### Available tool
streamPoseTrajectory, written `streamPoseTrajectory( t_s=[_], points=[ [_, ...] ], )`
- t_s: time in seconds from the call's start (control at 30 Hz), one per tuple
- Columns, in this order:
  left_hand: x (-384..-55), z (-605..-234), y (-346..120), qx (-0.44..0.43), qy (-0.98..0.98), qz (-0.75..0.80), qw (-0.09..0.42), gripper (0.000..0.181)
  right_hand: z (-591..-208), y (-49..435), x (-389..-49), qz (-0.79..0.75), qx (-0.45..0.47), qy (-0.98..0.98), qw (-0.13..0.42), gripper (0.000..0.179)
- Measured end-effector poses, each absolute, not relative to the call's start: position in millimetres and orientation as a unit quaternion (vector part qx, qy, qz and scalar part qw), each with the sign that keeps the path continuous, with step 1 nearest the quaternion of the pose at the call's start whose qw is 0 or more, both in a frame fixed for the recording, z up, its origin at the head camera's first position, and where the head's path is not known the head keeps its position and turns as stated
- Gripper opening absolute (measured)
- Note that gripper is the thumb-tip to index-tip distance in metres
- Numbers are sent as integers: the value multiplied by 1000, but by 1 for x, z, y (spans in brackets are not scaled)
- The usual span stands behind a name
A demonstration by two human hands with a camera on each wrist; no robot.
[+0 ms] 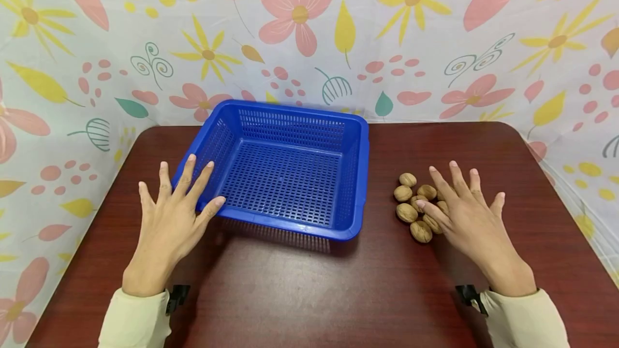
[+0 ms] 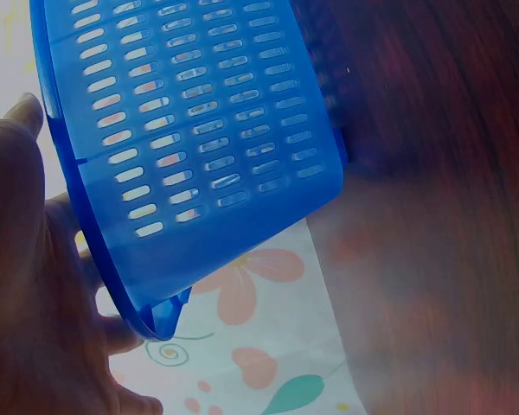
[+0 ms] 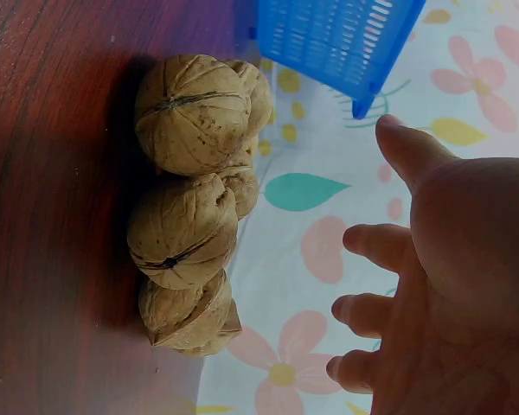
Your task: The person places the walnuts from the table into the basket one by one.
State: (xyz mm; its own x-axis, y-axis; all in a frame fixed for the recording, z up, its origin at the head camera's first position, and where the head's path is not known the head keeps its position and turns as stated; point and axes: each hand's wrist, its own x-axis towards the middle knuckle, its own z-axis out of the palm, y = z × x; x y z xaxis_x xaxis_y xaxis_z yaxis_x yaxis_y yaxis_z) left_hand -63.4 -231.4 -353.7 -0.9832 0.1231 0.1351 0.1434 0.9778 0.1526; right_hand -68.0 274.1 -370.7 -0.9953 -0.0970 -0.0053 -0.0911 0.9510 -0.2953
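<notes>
A blue plastic basket with slotted walls stands at the left-centre of the table, nothing inside it. My left hand is spread over its near left corner, thumb and fingertips right at the rim; the left wrist view shows the basket's wall beside the palm. Several walnuts lie in a loose cluster right of the basket. Over the cluster's right side hovers my right hand, fingers spread, partly hiding some nuts. From the right wrist view, the walnuts sit apart from the fingers.
The dark reddish wooden table has rounded far corners. A white cloth with printed flowers hangs behind it and along both sides. The basket's back rim stands close to this cloth. Light sleeves and black wrist straps cover both wrists.
</notes>
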Motion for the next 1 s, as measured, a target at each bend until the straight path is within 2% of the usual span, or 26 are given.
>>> streamPoseTrajectory(
  t_s=[0.5,1.0],
  points=[
    [-66,-353,-239,-60,-992,-106,44,71,-375,281,-72,-177,-48,983,19,78],
    [-69,-360,-272,-59,-957,-281,48,71,-387,320,-80,-269,-67,961,-22,69]
  ],
)
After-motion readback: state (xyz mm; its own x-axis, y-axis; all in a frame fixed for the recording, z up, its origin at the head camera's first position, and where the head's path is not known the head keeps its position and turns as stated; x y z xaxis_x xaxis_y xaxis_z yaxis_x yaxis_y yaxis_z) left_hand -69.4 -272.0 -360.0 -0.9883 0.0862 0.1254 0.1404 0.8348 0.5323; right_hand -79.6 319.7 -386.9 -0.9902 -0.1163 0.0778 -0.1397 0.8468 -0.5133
